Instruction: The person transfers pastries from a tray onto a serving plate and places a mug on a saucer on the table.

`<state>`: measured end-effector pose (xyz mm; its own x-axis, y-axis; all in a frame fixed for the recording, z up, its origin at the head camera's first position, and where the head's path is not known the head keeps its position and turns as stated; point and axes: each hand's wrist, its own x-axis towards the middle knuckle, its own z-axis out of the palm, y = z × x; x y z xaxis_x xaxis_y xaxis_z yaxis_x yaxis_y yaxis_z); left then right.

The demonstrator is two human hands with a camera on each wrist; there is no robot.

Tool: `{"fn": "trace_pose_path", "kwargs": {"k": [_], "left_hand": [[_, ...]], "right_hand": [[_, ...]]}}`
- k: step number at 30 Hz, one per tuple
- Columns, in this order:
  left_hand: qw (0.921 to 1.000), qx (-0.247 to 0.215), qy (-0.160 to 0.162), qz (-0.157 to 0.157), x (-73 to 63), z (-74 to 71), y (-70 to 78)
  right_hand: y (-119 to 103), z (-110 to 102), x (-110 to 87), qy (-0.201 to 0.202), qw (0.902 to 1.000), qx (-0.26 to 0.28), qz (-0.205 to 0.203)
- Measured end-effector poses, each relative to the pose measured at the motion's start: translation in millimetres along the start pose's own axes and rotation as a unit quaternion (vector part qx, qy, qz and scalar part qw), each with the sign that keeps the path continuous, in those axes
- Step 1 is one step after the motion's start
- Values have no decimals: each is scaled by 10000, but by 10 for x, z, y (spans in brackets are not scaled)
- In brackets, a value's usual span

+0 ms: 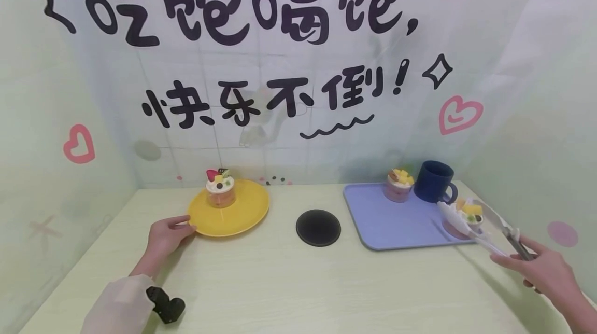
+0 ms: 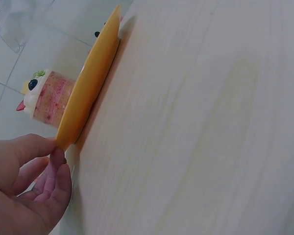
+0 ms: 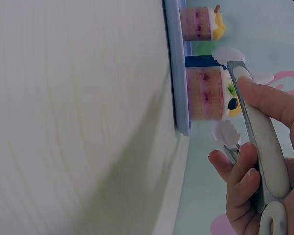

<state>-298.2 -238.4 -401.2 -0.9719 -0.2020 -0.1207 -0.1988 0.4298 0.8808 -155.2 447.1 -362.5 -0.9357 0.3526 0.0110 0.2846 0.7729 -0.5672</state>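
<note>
On the left, my left hand (image 1: pixel 168 238) pinches the near-left rim of a yellow plate (image 1: pixel 247 214) between thumb and fingers. One dessert cup (image 1: pixel 221 195), topped with cream and fruit, stands on that plate. My right hand (image 1: pixel 545 266) grips a pair of tongs (image 1: pixel 517 243) with white scalloped tips. Those tips straddle a second dessert cup (image 3: pixel 204 93) at the right front corner of a blue tray (image 1: pixel 392 225); whether they touch it I cannot tell. A third dessert cup (image 1: pixel 398 186) with yellow fruit pieces stands toward the tray's back edge.
A dark blue mug (image 1: pixel 434 181) stands at the tray's back right corner. Between plate and tray lies a round black coaster (image 1: pixel 318 227). The pale wooden table (image 1: pixel 289 287) is bounded by printed curtain walls at the back and sides.
</note>
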Motion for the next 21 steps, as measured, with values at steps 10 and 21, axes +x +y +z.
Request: {"fn": "trace_pose_path", "kwargs": {"k": [10,21], "left_hand": [[10000,-8,-53,5,15,-2,5],[10000,47,-28,34,6,-2,-4]], "right_hand": [[56,56,0,-215,9991,-144,321],[85,107,13,-232,9991,-236,251]]}}
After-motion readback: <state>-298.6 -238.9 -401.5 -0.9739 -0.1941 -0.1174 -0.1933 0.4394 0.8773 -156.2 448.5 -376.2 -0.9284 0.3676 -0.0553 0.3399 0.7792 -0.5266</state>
